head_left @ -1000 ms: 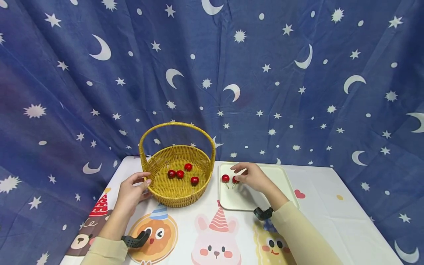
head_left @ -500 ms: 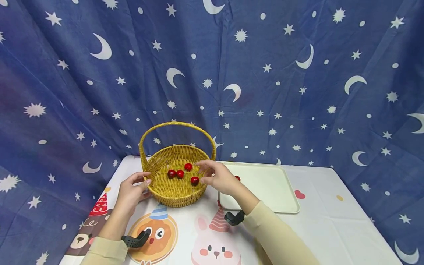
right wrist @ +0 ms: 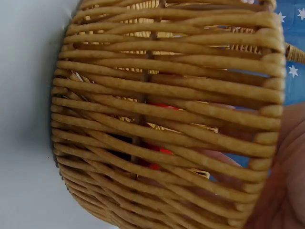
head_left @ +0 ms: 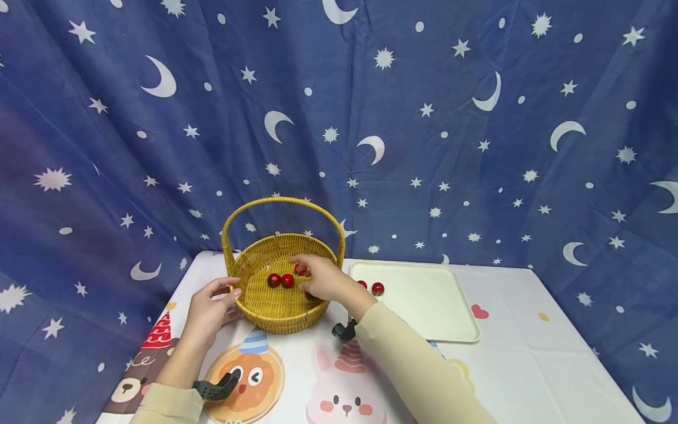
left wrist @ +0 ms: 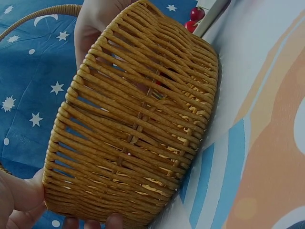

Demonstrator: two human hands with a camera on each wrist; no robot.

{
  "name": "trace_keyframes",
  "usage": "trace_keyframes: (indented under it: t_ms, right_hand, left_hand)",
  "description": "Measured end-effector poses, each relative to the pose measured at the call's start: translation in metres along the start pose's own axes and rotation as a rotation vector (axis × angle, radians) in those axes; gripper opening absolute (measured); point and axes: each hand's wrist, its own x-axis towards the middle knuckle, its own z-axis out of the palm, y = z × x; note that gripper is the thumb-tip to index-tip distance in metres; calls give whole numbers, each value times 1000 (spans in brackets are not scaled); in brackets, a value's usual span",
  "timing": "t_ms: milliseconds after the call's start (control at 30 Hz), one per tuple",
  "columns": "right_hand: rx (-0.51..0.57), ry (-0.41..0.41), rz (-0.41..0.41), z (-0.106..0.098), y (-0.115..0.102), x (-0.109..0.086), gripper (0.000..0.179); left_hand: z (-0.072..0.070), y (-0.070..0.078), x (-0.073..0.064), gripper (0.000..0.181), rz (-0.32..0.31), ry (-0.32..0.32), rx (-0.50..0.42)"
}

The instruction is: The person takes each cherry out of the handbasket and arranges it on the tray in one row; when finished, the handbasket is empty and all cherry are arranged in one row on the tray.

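Observation:
My left hand [head_left: 210, 306] holds the near-left rim of a golden woven basket [head_left: 283, 324] with a tall arched handle; in the left wrist view its thumb and fingers [left wrist: 21, 191] grip the rim. My right hand [head_left: 325, 278] reaches over the right rim into the basket, thumb and forefinger apart around a red cherry [head_left: 301, 270] that they partly cover. Left of it lie a dark red cherry [head_left: 273, 280] and another cherry [head_left: 288, 281]. A further one under the right hand is mostly hidden. Through the weave, the right wrist view shows red patches beside the fingers.
A cream tray [head_left: 424, 303] stands right of the basket, with two cherries [head_left: 378, 288] near its left edge, one partly behind the right wrist. A white cloth with cartoon prints [head_left: 346, 394] covers the table. A blue star-and-moon curtain [head_left: 424, 147] hangs behind.
My right hand has moved left from the tray into the basket, leaving two cherries on the tray. The left hand has stayed on the rim.

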Motion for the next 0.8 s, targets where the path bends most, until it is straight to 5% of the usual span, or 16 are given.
trace_keyframes:
  t_ms: [133,400,633,800]
  right_hand:
    - [-118,-42,12,2,-2,4,52]
    - [-140,-145,-25,6,1,9,41]
    - [-280,-183,-98,10,-1,8,39]
    - [-228,-177,-94,12,1,9,32]
  left_hand:
    - [-1,-1,0,42,8,1,4]
    - [-2,-1,1,42,9,10,6]
    - [-1,0,0,42,5,9,9]
    - [-1,0,-1,42,4,6,6]
